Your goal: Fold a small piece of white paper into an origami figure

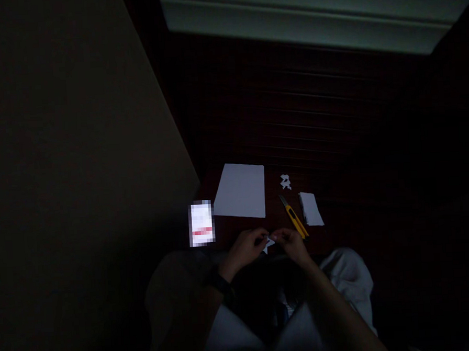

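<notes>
Near the table's front edge, my left hand (247, 246) and my right hand (291, 242) meet over a small folded piece of white paper (268, 244). Both hands pinch it between the fingertips, and part of it is hidden by the fingers. Just beyond my right hand lies a yellow utility knife (295, 219), its blade out and pointing away to the left. Ahead of my left hand a large white sheet of paper (241, 191) rests flat. Small folded white paper pieces (285, 181) sit together behind the knife.
A stack of white paper strips (310, 209) lies right of the knife. At the table's left edge glows a bright, blurred-out screen (201, 223). A pale wall (78, 126) rises on the left, and dark slatted panelling (293, 99) stands behind the table. The room is dim.
</notes>
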Demonstrator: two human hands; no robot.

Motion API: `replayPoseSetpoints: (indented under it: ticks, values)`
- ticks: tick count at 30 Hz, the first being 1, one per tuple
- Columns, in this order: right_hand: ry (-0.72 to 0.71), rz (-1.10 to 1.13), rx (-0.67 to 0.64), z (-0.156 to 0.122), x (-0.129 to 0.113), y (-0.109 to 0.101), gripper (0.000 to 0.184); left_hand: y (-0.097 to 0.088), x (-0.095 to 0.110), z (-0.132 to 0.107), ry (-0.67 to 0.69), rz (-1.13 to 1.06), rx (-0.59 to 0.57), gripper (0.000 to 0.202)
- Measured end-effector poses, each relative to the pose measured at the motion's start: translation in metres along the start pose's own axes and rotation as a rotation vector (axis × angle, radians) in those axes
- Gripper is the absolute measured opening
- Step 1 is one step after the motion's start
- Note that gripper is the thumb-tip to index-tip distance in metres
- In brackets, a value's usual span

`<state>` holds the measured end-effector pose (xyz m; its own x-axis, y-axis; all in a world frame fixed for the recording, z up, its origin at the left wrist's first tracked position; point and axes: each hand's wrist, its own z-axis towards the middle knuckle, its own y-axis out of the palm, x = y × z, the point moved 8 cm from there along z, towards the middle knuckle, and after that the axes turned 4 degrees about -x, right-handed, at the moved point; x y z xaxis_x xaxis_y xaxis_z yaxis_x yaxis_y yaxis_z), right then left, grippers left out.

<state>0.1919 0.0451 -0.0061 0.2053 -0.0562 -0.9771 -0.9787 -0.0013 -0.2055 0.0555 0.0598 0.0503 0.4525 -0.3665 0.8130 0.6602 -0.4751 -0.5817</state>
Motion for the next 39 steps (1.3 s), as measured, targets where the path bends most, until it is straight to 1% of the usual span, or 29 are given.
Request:
replayPoseSetpoints:
  ticks: [6, 10, 18, 25, 33, 39]
  values:
    - [0.01, -0.008, -0.015, -0.001, 0.002, 0.001, 0.022, 0.003, -0.005, 0.001, -0.009, -0.006, -0.005, 0.02]
    - [0.003, -0.045, -0.003, -0.002, -0.001, 0.0, 0.022, 0.005, -0.006, 0.002, -0.017, -0.03, -0.019, 0.02]
    - [-0.016, -0.014, -0.023, -0.003, 0.0, 0.003, 0.021, 0.005, -0.008, 0.002, 0.019, -0.071, -0.014, 0.018]
    - [-0.012, -0.046, -0.006, -0.003, 0.004, 0.002, 0.019, 0.009, -0.024, 0.004, -0.048, -0.167, 0.029, 0.022]
    - [-0.009, -0.095, 0.003, -0.002, 0.003, 0.002, 0.019, 0.01, -0.032, 0.007, -0.122, -0.206, 0.03, 0.029]
    - [-0.015, -0.081, 0.014, -0.003, 0.004, 0.001, 0.019, 0.014, -0.036, 0.009, -0.149, -0.195, 0.042, 0.026]
